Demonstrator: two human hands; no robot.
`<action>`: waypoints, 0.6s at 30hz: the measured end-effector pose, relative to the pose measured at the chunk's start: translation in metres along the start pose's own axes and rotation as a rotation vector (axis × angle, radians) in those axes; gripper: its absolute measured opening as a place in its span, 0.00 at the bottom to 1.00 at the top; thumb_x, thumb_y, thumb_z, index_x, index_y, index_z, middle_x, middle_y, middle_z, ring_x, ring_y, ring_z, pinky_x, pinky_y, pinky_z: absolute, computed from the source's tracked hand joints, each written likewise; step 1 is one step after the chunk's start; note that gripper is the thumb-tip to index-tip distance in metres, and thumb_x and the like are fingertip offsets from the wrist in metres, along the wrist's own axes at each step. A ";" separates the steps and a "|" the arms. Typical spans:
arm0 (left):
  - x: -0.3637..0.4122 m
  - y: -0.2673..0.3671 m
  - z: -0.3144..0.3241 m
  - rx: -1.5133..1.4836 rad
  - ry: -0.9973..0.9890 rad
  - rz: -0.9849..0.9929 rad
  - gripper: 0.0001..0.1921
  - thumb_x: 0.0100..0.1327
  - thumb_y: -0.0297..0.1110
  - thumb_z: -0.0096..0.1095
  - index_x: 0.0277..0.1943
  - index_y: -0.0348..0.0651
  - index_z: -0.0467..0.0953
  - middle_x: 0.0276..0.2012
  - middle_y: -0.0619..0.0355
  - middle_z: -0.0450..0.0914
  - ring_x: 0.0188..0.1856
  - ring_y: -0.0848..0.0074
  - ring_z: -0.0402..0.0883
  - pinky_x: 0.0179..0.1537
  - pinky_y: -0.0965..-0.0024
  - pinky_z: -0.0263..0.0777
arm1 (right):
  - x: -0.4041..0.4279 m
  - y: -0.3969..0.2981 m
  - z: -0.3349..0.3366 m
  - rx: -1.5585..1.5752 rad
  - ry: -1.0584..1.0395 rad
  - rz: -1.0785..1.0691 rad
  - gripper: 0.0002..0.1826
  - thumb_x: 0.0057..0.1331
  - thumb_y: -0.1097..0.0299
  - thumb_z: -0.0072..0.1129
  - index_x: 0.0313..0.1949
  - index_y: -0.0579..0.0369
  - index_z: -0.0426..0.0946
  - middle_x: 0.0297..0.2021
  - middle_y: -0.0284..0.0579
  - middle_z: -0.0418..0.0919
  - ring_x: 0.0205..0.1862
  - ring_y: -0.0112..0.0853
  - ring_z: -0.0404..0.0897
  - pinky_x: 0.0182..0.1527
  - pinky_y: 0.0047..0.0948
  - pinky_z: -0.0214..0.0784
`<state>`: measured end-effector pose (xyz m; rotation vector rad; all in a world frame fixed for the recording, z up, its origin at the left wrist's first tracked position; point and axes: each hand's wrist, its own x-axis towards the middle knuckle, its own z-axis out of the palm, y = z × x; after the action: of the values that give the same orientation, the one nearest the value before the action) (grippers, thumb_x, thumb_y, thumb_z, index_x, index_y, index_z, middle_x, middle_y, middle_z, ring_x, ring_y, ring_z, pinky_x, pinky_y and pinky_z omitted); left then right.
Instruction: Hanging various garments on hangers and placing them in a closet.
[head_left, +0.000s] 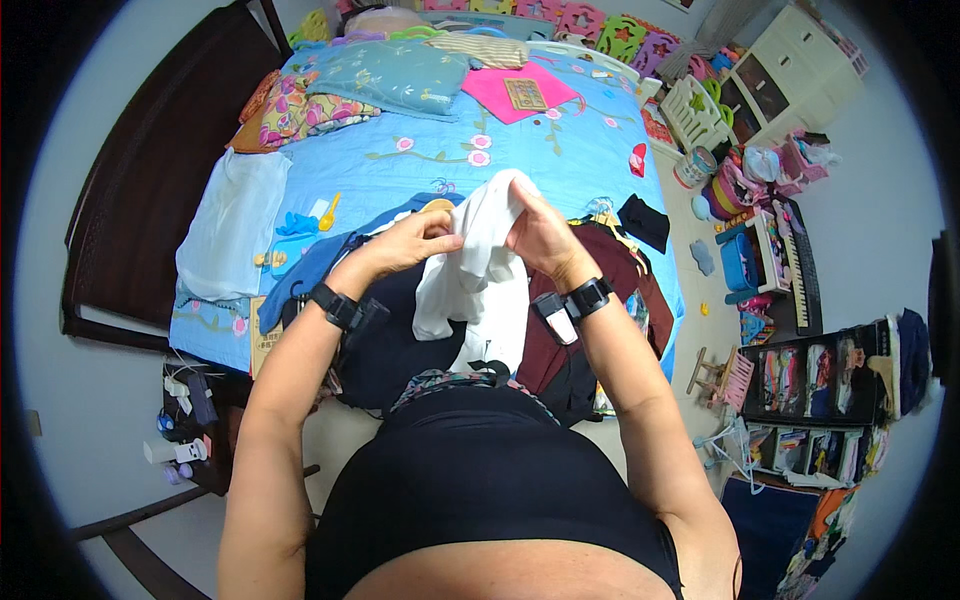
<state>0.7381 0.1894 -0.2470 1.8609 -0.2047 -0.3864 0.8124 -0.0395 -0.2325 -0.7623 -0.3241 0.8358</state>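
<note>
A white cloth garment (484, 262) hangs bunched in front of my body, above the foot of the bed. My left hand (412, 244) grips its left side, thumb and fingers near the fold. On the other side, my right hand (544, 234) holds the upper part, with cloth lying over the fingertips. The garment's lower end drops towards my waist. Dark clothing (397, 307) lies beneath it to the left, and a maroon garment (559, 337) lies to the right. Blue clothing (311, 270) spreads beyond my left wrist.
The bed (420, 169) has a blue flowered cover. On it lie a white folded cloth (232, 225), a yellow spoon (329, 213), a teal pillow (390, 75), a pink cloth (495, 97) and a black cloth (643, 223). Toys, a keyboard (802, 277) and a shelf rack (817, 375) line the right wall.
</note>
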 end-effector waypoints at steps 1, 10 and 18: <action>-0.004 0.002 -0.001 0.045 -0.019 0.049 0.13 0.71 0.39 0.57 0.47 0.37 0.76 0.36 0.60 0.79 0.40 0.80 0.78 0.46 0.76 0.72 | 0.001 -0.005 0.006 0.043 -0.004 -0.045 0.21 0.75 0.52 0.49 0.58 0.51 0.70 0.53 0.41 0.78 0.54 0.34 0.79 0.58 0.42 0.72; 0.012 0.046 -0.005 -0.168 0.179 0.153 0.07 0.73 0.35 0.53 0.42 0.41 0.74 0.26 0.66 0.71 0.25 0.85 0.69 0.29 0.78 0.66 | -0.007 -0.021 0.017 0.035 -0.021 -0.186 0.26 0.68 0.62 0.61 0.62 0.53 0.66 0.56 0.42 0.76 0.60 0.36 0.75 0.62 0.41 0.67; 0.038 0.065 -0.003 -0.119 0.264 0.189 0.10 0.71 0.36 0.57 0.43 0.39 0.81 0.27 0.70 0.76 0.25 0.90 0.69 0.27 0.82 0.65 | -0.023 -0.021 -0.020 -0.290 0.066 -0.133 0.34 0.63 0.65 0.66 0.65 0.60 0.63 0.60 0.45 0.73 0.60 0.35 0.75 0.62 0.40 0.68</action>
<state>0.7777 0.1586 -0.1913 1.7375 -0.1723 -0.0210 0.8201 -0.0761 -0.2305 -1.0244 -0.4379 0.6435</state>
